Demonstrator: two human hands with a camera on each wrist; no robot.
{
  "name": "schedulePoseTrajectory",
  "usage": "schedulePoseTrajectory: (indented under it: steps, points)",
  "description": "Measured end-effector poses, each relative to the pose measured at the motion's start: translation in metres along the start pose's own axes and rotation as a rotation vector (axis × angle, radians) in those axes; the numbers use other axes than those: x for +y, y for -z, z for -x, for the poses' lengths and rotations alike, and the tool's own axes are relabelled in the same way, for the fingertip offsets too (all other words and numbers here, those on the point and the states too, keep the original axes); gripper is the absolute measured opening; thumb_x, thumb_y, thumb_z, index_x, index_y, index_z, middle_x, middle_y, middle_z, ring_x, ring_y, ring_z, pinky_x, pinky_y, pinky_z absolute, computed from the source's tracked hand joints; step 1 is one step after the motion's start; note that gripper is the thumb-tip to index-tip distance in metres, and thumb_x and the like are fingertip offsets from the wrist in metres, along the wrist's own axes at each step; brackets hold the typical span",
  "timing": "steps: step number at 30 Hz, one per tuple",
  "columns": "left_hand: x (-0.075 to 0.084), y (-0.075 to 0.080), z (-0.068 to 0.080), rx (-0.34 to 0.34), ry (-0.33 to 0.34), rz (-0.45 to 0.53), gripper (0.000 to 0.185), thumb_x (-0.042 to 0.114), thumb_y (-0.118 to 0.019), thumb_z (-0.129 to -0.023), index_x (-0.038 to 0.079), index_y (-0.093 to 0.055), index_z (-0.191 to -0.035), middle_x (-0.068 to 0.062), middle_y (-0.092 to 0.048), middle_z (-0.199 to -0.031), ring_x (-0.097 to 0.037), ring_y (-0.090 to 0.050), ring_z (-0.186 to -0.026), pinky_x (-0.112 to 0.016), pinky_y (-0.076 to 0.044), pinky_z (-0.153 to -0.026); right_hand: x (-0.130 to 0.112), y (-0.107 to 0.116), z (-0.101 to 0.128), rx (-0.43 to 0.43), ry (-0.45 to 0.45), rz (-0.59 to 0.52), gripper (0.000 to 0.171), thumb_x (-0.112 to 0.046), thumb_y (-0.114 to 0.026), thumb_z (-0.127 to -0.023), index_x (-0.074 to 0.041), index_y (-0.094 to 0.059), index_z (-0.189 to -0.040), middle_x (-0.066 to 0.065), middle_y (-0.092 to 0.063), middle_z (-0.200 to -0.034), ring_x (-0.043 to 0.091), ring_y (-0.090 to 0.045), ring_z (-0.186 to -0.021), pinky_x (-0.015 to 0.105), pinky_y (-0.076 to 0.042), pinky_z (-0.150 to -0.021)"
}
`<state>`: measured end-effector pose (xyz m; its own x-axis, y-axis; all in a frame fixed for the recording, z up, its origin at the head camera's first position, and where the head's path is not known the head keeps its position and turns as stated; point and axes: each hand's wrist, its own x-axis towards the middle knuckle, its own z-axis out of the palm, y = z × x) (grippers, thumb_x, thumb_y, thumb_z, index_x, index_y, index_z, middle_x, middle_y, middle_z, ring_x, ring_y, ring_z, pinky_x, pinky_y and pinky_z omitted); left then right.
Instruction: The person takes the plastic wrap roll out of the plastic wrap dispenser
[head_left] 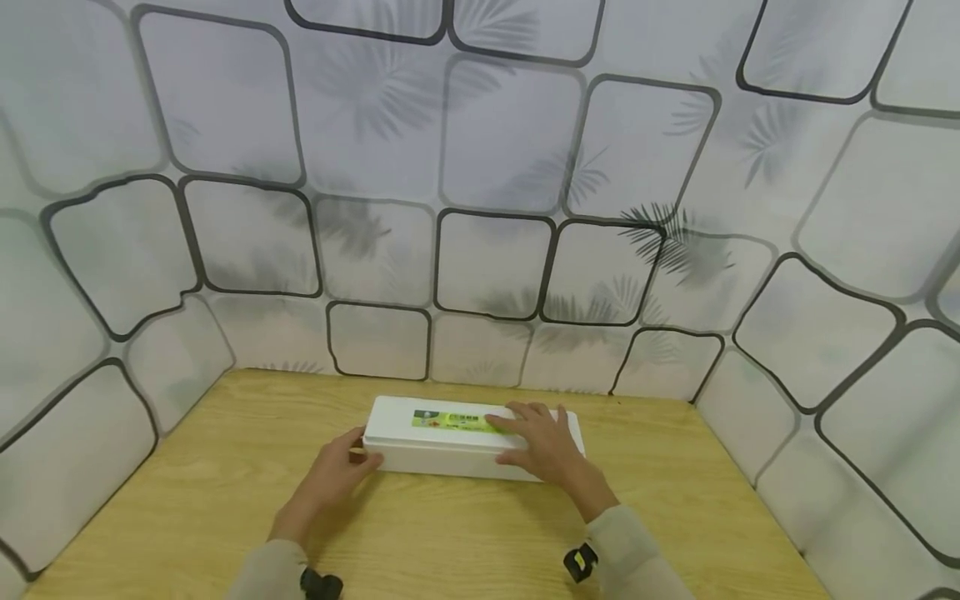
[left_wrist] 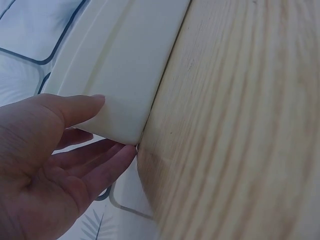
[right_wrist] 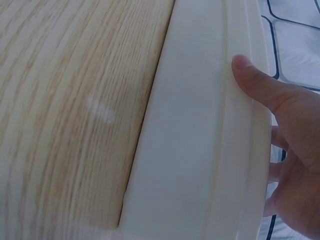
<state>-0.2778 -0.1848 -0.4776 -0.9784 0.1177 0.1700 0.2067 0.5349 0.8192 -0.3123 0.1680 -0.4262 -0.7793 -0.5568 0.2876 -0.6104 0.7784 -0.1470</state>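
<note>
A long white lidded box (head_left: 442,458) with a green label (head_left: 450,420) lies crosswise on the wooden table (head_left: 225,483). My left hand (head_left: 352,461) is at the box's left end. Its thumb (left_wrist: 82,107) lies on the front face of the box (left_wrist: 120,65) and its straight fingers (left_wrist: 107,167) reach round the end corner. My right hand (head_left: 536,442) rests on the right part of the lid, fingers spread flat over the top. In the right wrist view its thumb (right_wrist: 255,82) presses against the front rim of the box (right_wrist: 190,130).
Patterned white panels (head_left: 487,250) with black outlines and leaf shadows wall the table in at the back and both sides. The box sits near the back panel. Bare wood (head_left: 465,533) lies between the box and me. Small black cameras (head_left: 580,560) sit on both wrists.
</note>
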Motion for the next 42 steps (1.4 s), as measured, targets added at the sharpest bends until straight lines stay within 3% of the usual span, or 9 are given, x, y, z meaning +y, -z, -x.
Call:
schedulePoseTrajectory:
  steps: [16, 42]
  points:
    - [0.001, -0.001, 0.0, 0.009, -0.007, 0.004, 0.051, 0.008, -0.072, -0.096, -0.011, -0.054, -0.139, -0.032, -0.065, -0.129, -0.04, -0.072, -0.107, -0.047, -0.062, -0.092, 0.004, 0.002, -0.001, -0.007, 0.036, 0.028, 0.058, -0.047, -0.075, -0.088, -0.033, -0.063, -0.143, 0.015, -0.055, -0.152, 0.043, -0.055, -0.133, 0.076, -0.039, -0.102]
    - [0.005, 0.0, 0.001, -0.01, 0.037, 0.002, 0.055, 0.013, -0.07, -0.099, -0.009, -0.05, -0.145, -0.029, -0.066, -0.129, -0.039, -0.072, -0.108, -0.049, -0.061, -0.094, 0.003, 0.014, 0.005, 0.036, 0.026, 0.035, 0.057, -0.048, -0.075, -0.087, -0.033, -0.064, -0.141, 0.013, -0.058, -0.148, 0.043, -0.058, -0.127, 0.076, -0.042, -0.099]
